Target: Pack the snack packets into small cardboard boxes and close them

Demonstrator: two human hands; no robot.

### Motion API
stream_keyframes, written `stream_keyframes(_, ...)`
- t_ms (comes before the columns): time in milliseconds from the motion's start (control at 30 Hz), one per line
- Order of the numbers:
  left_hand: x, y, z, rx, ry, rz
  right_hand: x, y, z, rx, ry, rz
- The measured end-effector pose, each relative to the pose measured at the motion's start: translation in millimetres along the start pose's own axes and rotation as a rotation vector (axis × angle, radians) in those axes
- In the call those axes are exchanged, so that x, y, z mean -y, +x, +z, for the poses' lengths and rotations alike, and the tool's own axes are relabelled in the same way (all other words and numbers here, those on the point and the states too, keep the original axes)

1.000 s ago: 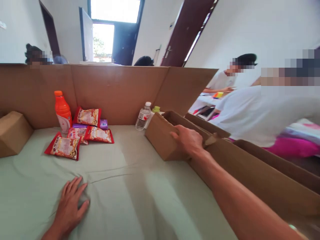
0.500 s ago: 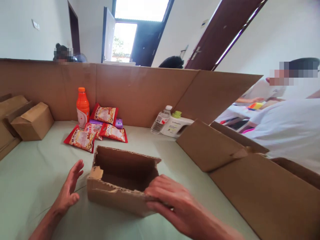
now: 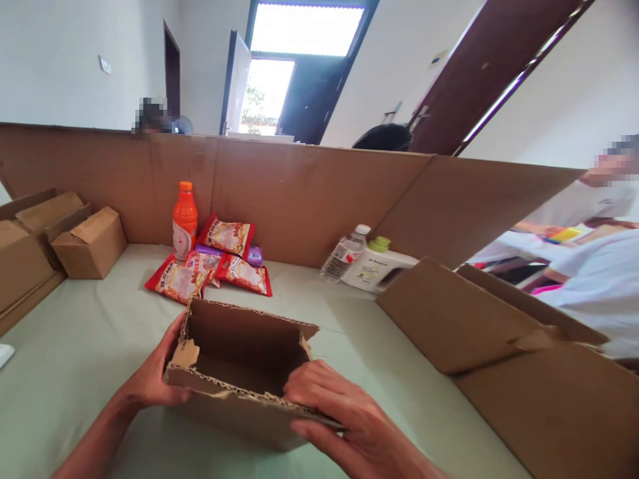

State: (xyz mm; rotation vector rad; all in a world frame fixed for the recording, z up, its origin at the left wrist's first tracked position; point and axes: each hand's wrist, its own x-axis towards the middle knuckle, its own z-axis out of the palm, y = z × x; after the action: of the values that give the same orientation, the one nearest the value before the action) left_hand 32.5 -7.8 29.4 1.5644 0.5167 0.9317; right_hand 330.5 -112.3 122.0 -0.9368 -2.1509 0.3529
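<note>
Nearest to me, my right grip (image 3: 339,402) is clamped on the right end of the near wall of the open cardboard box (image 3: 234,419), fingers over the rim and thumb outside. The box sits open side up at the near middle of the cloth-covered worktop (image 3: 344,339). Since I pinch only that one wall, putting weight there could bend it or tear the ragged rim. My left grip (image 3: 154,376) is closed around the left end, thumb at the near side; how firmly, I can't tell. If my two sides pulled unevenly, the box could twist out of the left one. The torn flap (image 3: 186,354) there might also snag a finger.

Just past the far wall lies the front red packet (image 3: 177,279); I can't see whether they touch. A careless push could shove it into the orange bottle (image 3: 184,223), which is tall enough to topple. Over to the right, swinging the box wide could catch the long carton (image 3: 549,406) or, farther off, knock the clear bottle (image 3: 339,259) and white jug (image 3: 367,269). Farthest, the cardboard screen (image 3: 319,199) looks thin, so a hard bump might shift it.
</note>
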Motion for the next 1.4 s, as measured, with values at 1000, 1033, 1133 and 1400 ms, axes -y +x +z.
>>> stream_keyframes(1000, -14.5, -33.2, -28.1, 0.042, -0.04, -0.12, -148.0, 127.8, 73.3, 0.164, -0.286, 0.484)
stream_keyframes(1033, -13.6, -32.8, -28.0, 0.043, -0.042, -0.116, -142.9, 109.0, 58.5, 0.173, -0.278, 0.494)
stream_keyframes(1133, -10.1, -31.5, -27.5, 0.024, -0.061, -0.104, -132.1, 50.7, 15.5, 0.23, -0.226, 0.561)
stream_keyframes(1400, -14.4, -32.2, -33.2, -0.008, 0.015, -0.138, -136.1, -17.1, -19.8, 0.409, -0.108, 0.78)
